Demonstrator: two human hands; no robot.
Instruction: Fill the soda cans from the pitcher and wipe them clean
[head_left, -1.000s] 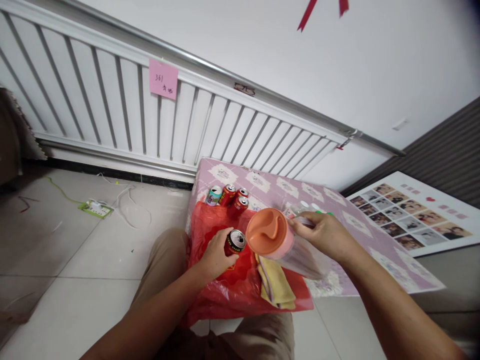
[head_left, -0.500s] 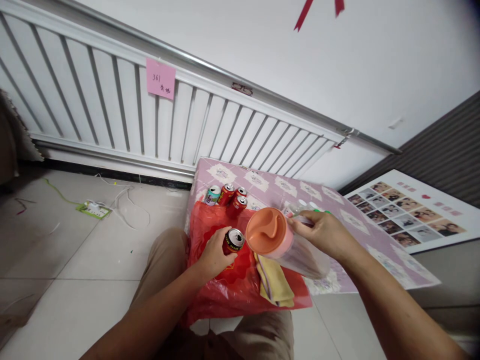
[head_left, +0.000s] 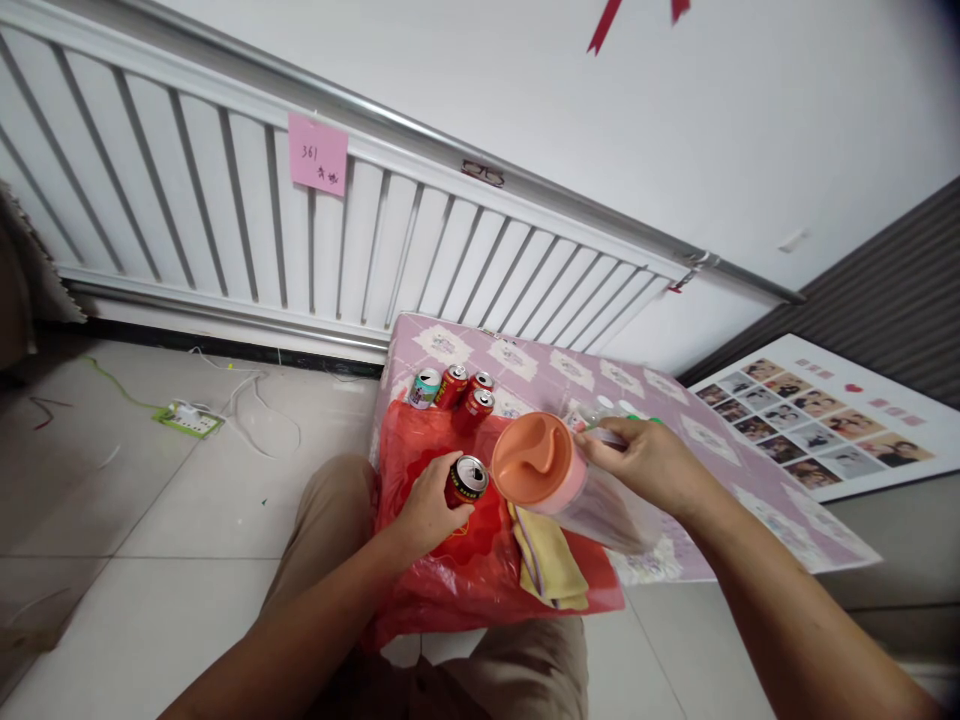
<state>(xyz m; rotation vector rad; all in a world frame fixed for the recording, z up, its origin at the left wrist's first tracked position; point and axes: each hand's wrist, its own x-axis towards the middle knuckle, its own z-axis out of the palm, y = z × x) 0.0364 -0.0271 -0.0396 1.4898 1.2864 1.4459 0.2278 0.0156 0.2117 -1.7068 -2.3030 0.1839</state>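
Observation:
My left hand (head_left: pixel 433 508) is wrapped round an opened drink can (head_left: pixel 469 482), dark with a silver top, held over a red plastic bag (head_left: pixel 450 590). In my right hand (head_left: pixel 637 455) is the handle of a clear pitcher (head_left: pixel 604 515) with an orange lid (head_left: pixel 532 460). The pitcher is tipped toward the can, its lid edge right beside the can's rim. Whether liquid flows between them I cannot make out. Under the pitcher lies a folded yellow cloth (head_left: pixel 551 560). Beyond my left hand stand several cans, red ones (head_left: pixel 474 408) and a teal one (head_left: pixel 425 388).
The purple floral tablecloth (head_left: pixel 619 378) covers the table along a white radiator (head_left: pixel 322 240). Bottles with green caps (head_left: pixel 622 410) stand behind my right hand. A photo board (head_left: pixel 817 420) leans at the right. A green power strip (head_left: pixel 187 418) with cables lies on the floor at left.
Almost nothing differs. The view has shifted very slightly; both hands keep the can and the tilted pitcher in the same place.

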